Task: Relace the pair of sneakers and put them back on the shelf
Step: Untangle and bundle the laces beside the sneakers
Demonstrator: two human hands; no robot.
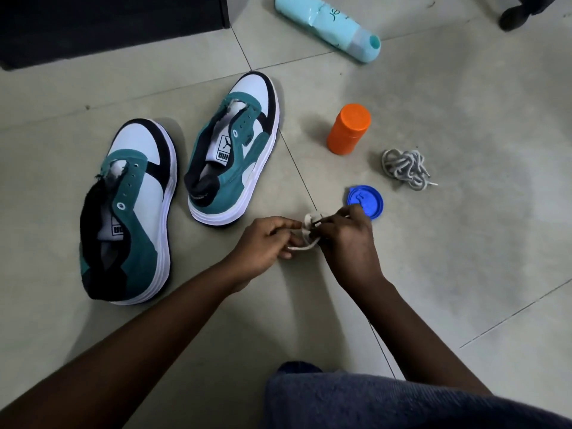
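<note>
The tiled floor (433, 258) carries everything, and a dark piece of furniture (108, 23) far beyond my left hand is cut off by the top edge. My own leg in blue cloth (387, 400) fills the bottom corner, hiding the tiles under my right forearm. The two unlaced sneakers lie to the outside of my left hand (263, 243) — the near sneaker (130, 212) beside my forearm, the far sneaker (235, 150) just beyond my knuckles, eyelets bare. A pale teal bottle (334, 26) lies on its side well beyond both hands, its base cropped. An orange container (349, 129) stands upright beyond my right hand (346, 239). A blue lid (366, 201) is partly covered by that hand's fingers. A bunched lace (405, 168) sits past the lid. Both hands pinch a tangled white lace (308, 233) between them — its ends are buried in my fingers.
</note>
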